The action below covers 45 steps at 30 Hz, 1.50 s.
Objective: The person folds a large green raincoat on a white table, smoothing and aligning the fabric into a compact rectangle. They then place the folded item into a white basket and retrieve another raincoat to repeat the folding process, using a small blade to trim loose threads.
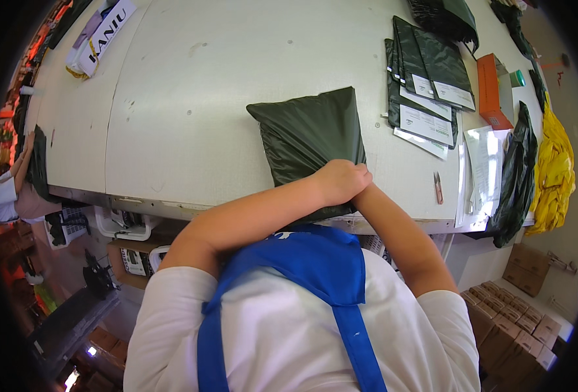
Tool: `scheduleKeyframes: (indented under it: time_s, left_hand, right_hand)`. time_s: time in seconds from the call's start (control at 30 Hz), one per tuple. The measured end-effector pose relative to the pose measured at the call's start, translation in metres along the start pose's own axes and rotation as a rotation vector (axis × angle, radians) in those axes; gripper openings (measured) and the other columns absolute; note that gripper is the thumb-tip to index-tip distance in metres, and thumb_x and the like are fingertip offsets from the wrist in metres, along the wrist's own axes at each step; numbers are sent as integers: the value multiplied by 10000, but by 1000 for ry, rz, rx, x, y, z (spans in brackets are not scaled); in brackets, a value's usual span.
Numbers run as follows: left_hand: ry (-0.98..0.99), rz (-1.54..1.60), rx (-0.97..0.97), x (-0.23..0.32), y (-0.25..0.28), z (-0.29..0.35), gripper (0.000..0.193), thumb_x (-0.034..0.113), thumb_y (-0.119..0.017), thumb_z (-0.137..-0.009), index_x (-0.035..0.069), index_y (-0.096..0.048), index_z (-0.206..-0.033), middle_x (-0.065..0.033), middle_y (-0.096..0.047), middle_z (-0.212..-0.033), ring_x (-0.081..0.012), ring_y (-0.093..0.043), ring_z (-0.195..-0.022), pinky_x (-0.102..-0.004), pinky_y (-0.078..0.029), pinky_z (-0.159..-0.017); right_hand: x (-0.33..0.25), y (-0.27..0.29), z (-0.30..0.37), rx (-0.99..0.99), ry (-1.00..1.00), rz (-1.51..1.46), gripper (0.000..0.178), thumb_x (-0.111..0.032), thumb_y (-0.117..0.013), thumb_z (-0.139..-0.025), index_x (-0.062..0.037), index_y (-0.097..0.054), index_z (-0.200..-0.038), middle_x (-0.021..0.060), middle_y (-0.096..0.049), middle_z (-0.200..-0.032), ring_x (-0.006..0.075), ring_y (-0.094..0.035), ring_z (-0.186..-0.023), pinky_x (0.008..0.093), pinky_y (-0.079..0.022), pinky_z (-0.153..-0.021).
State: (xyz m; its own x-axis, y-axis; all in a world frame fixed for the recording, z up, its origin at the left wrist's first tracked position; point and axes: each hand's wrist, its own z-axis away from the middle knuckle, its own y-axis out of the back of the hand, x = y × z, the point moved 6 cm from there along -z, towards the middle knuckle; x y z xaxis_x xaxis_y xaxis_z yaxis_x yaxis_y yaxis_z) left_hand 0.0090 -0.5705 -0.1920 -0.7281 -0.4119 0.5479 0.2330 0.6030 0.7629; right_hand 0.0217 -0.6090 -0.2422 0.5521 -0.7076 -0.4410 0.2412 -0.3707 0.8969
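Note:
A dark green plastic mailing bag (308, 127) lies at the table's front edge, right before my body. It looks filled, with creases running across its face. My left hand (342, 181) reaches across to the bag's right edge, its fingers closed on the plastic there. Pressed against it is my right hand (365, 175), also closed at that edge and partly covered by the left one. The bag's lower part disappears behind my left forearm.
To the right lie labelled dark mailing bags (433, 62), thread snips (439, 188), paper sheets (484, 163), an orange box (496, 91) and a yellow bag (554, 170). A white box (102, 38) stands far left. Another person (14, 189) works at the left end with a dark bag.

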Motion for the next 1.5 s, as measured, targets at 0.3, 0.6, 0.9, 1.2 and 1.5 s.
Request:
scheduleKeyframes:
  time_s: [0.3,0.6,0.9,1.2,1.5]
  left_hand:
    - [418,-133,381,-27,80,82,554,155,-701,-702,99,-516,-1220,-125,-518,-1183,-313,-465,-1150,-422,-354,-984]
    - [1088,1249,99,-42,22,134,972,28,-727,-689,65,-163,-1480,-104,-331,-1458,-224,-324,-1328,-330,-254,-1086]
    - [1223,1565,173,-61,7,158,857,-3,-737,-692,74,-298,-1424,-86,-481,-1331,-225,-469,-1211,-336,-376,-1012]
    - [872,837,-501,-102,52,160,773,-28,-726,-623,11,-435,-1338,-131,-536,-1315,-233,-476,-1227,-345,-346,-1052]
    - [662,-477,62,-109,87,26,587,198,-648,-799,195,-431,-1345,-106,-389,-1406,-377,-345,-1298,-606,-313,-994]
  right_hand:
    - [68,-53,-5,-63,-283,-807,513,-302,-469,-943,-45,-407,-1382,141,-406,-1431,256,-380,-1307,328,-277,-1100]
    - [60,-37,-34,60,-201,-300,545,-359,-517,-888,-74,-455,-1349,161,-444,-1387,311,-384,-1291,388,-275,-1099]
    - [-22,-40,-29,-3,-79,-117,498,-382,-567,-826,-77,-564,-1220,182,-515,-1294,359,-459,-1200,448,-327,-1040]
    - [-14,71,9,82,-222,-323,361,-193,-706,-790,-61,-614,-1113,115,-631,-1056,306,-607,-962,404,-474,-865]
    - [38,36,-105,74,-194,369,489,-525,-504,-881,-165,-564,-1207,109,-616,-1112,315,-542,-1115,566,-283,-1039]
